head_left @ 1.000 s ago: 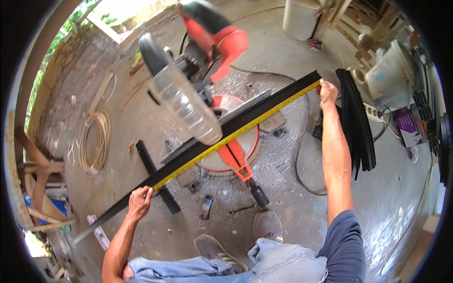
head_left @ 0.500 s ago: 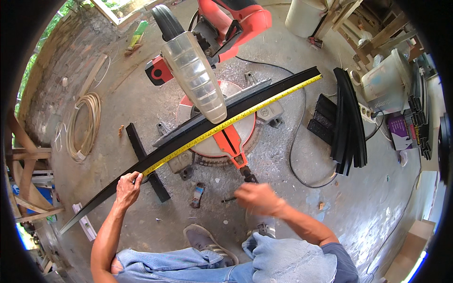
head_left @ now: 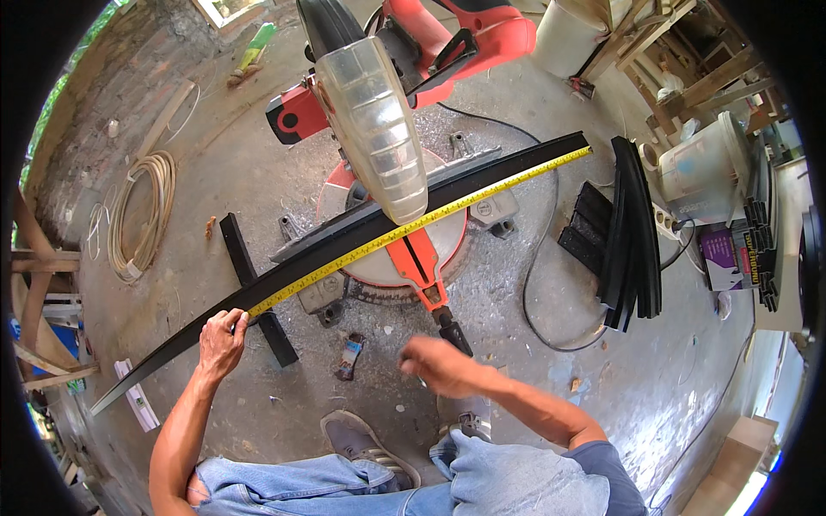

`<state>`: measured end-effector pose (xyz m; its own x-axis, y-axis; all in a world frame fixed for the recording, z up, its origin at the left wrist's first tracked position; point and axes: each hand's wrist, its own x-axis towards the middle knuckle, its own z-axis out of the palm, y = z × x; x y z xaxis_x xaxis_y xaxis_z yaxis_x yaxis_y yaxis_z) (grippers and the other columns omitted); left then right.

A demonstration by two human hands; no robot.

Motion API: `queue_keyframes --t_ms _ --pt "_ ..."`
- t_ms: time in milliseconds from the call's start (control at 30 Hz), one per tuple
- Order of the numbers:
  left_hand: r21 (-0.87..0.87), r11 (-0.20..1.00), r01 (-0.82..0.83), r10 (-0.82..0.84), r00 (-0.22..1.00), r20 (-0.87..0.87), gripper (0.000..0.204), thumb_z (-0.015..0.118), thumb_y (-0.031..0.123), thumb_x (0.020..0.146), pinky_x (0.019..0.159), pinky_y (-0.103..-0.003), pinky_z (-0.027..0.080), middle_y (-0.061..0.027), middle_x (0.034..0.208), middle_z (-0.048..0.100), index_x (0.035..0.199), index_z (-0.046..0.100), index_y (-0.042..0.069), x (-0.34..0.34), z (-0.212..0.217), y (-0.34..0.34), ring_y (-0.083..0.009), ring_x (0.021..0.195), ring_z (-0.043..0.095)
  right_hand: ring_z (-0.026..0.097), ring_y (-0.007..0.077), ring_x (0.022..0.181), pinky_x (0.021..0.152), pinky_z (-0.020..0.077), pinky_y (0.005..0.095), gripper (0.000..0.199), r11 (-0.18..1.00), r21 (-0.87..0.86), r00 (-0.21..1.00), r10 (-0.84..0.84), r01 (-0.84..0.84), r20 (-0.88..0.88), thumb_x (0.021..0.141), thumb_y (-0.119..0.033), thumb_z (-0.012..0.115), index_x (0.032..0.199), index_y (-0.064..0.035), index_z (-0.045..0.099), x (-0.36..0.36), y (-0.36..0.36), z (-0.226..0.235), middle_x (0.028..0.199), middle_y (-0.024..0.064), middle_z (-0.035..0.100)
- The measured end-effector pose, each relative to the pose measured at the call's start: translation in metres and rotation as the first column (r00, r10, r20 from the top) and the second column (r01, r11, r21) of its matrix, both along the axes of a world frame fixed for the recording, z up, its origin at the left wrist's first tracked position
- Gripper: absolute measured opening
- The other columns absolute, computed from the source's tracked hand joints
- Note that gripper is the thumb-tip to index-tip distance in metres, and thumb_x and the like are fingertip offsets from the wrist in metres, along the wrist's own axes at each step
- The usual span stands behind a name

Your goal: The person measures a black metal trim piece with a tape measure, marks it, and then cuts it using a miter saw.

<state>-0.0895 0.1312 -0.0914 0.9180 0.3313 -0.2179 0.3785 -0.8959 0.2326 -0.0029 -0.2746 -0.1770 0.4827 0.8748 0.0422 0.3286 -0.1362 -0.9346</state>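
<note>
A long black profile strip [head_left: 335,245] lies slantwise across the miter saw [head_left: 428,262], in front of its fence. Along its near edge runs a yellow tape measure [head_left: 370,248], stretched out almost to the strip's right end. My left hand [head_left: 222,342] is closed on the tape's left end, against the strip; whether the tape's case is inside that hand is hidden. My right hand [head_left: 443,365], blurred, hovers closed beside the saw's black front handle [head_left: 453,334]. A thin, dark, pen-like stick was visible at its fingers; now they mostly cover it.
A short black piece [head_left: 241,254] lies crosswise beneath the strip. Black profile offcuts [head_left: 632,232] and a power strip [head_left: 665,222] are at right, beside a white bucket [head_left: 705,163]. A coiled hose [head_left: 142,215] lies left; the saw's cable [head_left: 533,292] curves over the floor.
The view has shifted slightly. My right hand has moved a little left and down, away from the saw handle. My left hand keeps its grip at the tape's left end.
</note>
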Motion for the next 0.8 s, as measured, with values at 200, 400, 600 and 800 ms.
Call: queue_keyframes --t_ms 200,400,600,800 --pt "-0.002 1.0 0.018 -0.018 1.0 0.002 0.026 0.059 0.026 0.097 0.07 -0.044 0.049 -0.0197 0.084 0.065 0.098 0.07 0.002 0.0 0.001 0.001 -0.0381 0.081 0.065 0.059 0.0078 0.059 0.049 0.0452 0.0217 0.014 0.809 0.159 0.671 -0.34 0.566 -0.659 0.103 -0.019 0.056 0.102 -0.0072 0.049 0.115 0.001 0.035 0.074 0.0036 0.06" --pt "0.01 1.0 0.025 -0.026 1.0 0.006 0.026 0.059 0.026 0.098 0.069 -0.044 0.049 -0.0193 0.084 0.065 0.098 0.07 0.002 0.0 0.001 -0.001 -0.0379 0.08 0.065 0.061 0.0094 0.061 0.055 0.0485 0.0223 0.006 0.781 0.276 0.757 -0.349 0.561 -0.552 0.099 -0.01 0.056 0.098 -0.0037 0.056 0.196 0.025 0.033 0.077 0.0047 0.066" --pt "0.016 1.0 0.021 -0.021 1.0 0.007 0.026 0.059 0.025 0.098 0.07 -0.043 0.049 -0.0191 0.085 0.066 0.098 0.07 0.002 -0.001 0.0 -0.001 -0.0368 0.081 0.065 0.061 0.0077 0.07 0.066 0.0521 0.0253 0.024 0.942 0.175 0.872 -0.181 0.286 -0.454 0.098 -0.012 0.051 0.1 -0.0003 0.072 0.213 0.045 0.026 0.08 0.0049 0.068" --pt "0.003 1.0 0.027 -0.027 1.0 0.015 0.027 0.058 0.026 0.099 0.07 -0.043 0.05 -0.019 0.085 0.066 0.099 0.07 0.001 -0.001 0.0 -0.002 -0.0363 0.081 0.066 0.063 0.0117 0.076 0.07 0.0519 0.0284 0.012 0.958 0.134 0.959 -0.231 0.254 -0.163 0.086 -0.007 0.068 0.095 -0.0001 0.072 0.214 0.051 0.017 0.081 0.0055 0.07"
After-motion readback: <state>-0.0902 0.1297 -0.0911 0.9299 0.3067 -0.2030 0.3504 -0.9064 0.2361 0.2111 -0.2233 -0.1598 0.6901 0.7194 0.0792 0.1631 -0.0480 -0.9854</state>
